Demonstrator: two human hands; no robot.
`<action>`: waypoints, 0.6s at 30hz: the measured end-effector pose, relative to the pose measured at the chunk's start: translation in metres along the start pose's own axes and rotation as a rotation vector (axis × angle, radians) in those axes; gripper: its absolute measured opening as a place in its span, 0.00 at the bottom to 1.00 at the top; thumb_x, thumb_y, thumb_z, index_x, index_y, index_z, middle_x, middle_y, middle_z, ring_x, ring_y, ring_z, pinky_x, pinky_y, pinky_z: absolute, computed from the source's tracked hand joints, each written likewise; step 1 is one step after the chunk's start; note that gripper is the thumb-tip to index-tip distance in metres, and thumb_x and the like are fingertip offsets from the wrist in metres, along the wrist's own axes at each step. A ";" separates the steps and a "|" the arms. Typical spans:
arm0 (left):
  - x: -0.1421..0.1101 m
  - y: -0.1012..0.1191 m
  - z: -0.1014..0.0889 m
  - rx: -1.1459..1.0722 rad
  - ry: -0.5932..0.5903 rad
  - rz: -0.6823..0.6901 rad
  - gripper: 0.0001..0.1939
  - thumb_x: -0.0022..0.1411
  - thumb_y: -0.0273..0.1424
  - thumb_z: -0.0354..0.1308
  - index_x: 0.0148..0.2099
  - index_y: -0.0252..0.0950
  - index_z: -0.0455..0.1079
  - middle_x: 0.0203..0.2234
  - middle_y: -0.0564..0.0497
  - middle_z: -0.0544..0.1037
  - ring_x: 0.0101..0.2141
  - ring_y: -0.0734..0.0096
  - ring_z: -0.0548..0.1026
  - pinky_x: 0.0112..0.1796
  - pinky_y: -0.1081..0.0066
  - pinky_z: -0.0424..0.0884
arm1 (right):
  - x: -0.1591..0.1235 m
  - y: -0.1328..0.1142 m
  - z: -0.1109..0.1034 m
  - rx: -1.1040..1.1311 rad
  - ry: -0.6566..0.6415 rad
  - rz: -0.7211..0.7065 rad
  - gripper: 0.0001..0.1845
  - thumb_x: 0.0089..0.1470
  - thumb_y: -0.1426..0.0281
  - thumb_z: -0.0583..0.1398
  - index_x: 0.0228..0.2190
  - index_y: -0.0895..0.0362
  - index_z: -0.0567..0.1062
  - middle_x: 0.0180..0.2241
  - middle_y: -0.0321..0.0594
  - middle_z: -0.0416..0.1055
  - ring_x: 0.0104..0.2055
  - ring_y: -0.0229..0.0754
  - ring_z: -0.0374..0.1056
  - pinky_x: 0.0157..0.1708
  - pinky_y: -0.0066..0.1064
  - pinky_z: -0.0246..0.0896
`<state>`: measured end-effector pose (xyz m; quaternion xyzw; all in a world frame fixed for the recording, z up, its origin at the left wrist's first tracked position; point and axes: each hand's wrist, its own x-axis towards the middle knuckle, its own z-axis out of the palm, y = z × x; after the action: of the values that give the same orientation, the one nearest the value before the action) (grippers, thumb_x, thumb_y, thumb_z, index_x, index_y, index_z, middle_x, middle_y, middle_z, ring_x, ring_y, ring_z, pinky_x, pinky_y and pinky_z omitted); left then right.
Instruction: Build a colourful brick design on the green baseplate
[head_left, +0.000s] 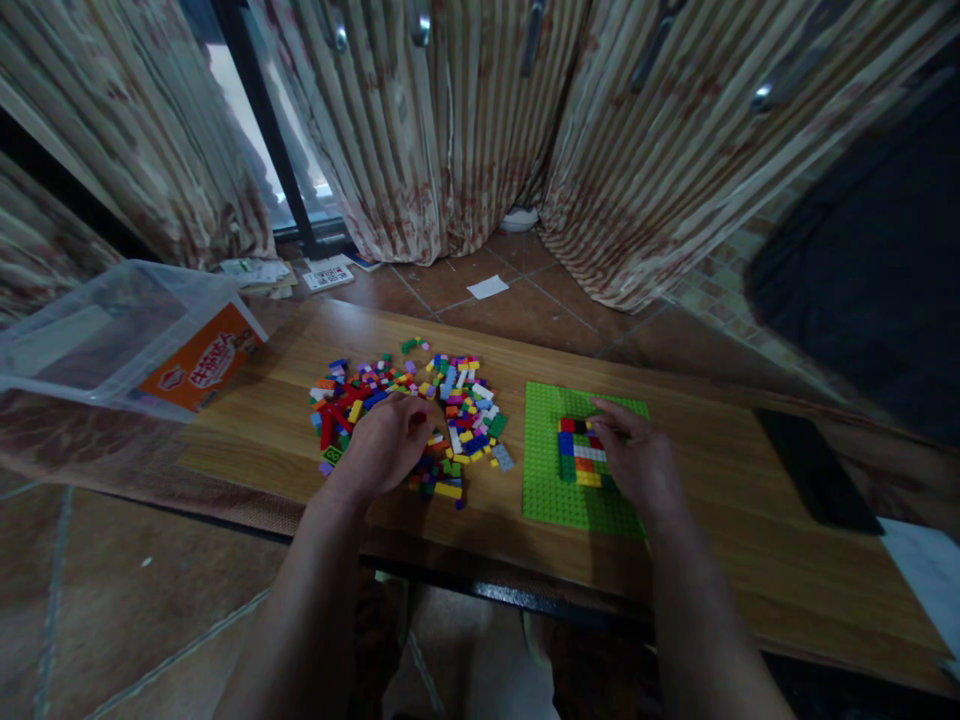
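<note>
A green studded baseplate [541, 485] lies on the wooden table, carrying a small build of red, blue, white, green and yellow toy bricks [586, 452]. My right hand [634, 450] is over the build's right side, finger and thumb brought together at its top edge. A bit of yellow shows by those fingertips; whether they grip it is unclear. To the left, my left hand [386, 440] hovers over a loose heap of mixed toy bricks [469, 405]. Its fingers are curled, with something dark red near them, and what they hold is too hidden to name.
A clear plastic bin [127, 385] with an orange label stands at the table's left end. On the right lie a dark flat phone-like slab [817, 465] and a white sheet [926, 570]. Striped curtains [450, 130] hang behind the table [712, 470]; papers [487, 287] lie on the floor.
</note>
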<state>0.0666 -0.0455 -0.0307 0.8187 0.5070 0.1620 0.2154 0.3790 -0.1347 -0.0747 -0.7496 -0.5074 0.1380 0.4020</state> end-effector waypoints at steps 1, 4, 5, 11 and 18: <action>0.000 0.000 0.000 0.002 -0.002 0.003 0.12 0.60 0.31 0.50 0.39 0.37 0.75 0.37 0.47 0.78 0.36 0.65 0.75 0.37 0.70 0.69 | 0.000 0.000 0.000 0.000 0.000 0.005 0.21 0.55 0.62 0.58 0.50 0.53 0.76 0.37 0.41 0.79 0.40 0.46 0.74 0.46 0.45 0.68; 0.000 0.001 0.000 0.013 -0.004 0.013 0.12 0.60 0.31 0.50 0.38 0.36 0.75 0.34 0.47 0.77 0.34 0.65 0.75 0.35 0.70 0.69 | 0.000 -0.001 0.000 0.013 -0.002 0.016 0.21 0.55 0.62 0.58 0.49 0.53 0.77 0.37 0.42 0.79 0.41 0.47 0.74 0.47 0.45 0.67; 0.000 0.001 -0.001 0.016 -0.006 0.018 0.12 0.61 0.31 0.49 0.37 0.36 0.75 0.34 0.47 0.77 0.34 0.66 0.74 0.35 0.70 0.69 | 0.000 -0.001 0.000 0.021 0.000 0.019 0.21 0.55 0.62 0.58 0.49 0.54 0.77 0.37 0.42 0.79 0.41 0.46 0.74 0.48 0.45 0.67; 0.000 0.002 -0.001 0.023 -0.004 0.007 0.12 0.61 0.30 0.49 0.37 0.36 0.74 0.36 0.47 0.77 0.35 0.66 0.75 0.37 0.69 0.69 | -0.001 -0.001 0.001 0.084 0.036 0.063 0.19 0.52 0.61 0.61 0.44 0.53 0.79 0.36 0.42 0.79 0.39 0.47 0.74 0.46 0.45 0.68; 0.000 0.002 -0.002 0.034 -0.012 -0.003 0.10 0.61 0.30 0.51 0.37 0.37 0.74 0.34 0.47 0.77 0.35 0.65 0.75 0.36 0.70 0.69 | -0.001 -0.002 0.002 0.172 0.028 0.094 0.19 0.50 0.61 0.62 0.43 0.54 0.80 0.34 0.40 0.80 0.36 0.45 0.75 0.43 0.41 0.70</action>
<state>0.0671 -0.0462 -0.0285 0.8224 0.5095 0.1482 0.2050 0.3757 -0.1338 -0.0746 -0.7371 -0.4523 0.1894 0.4649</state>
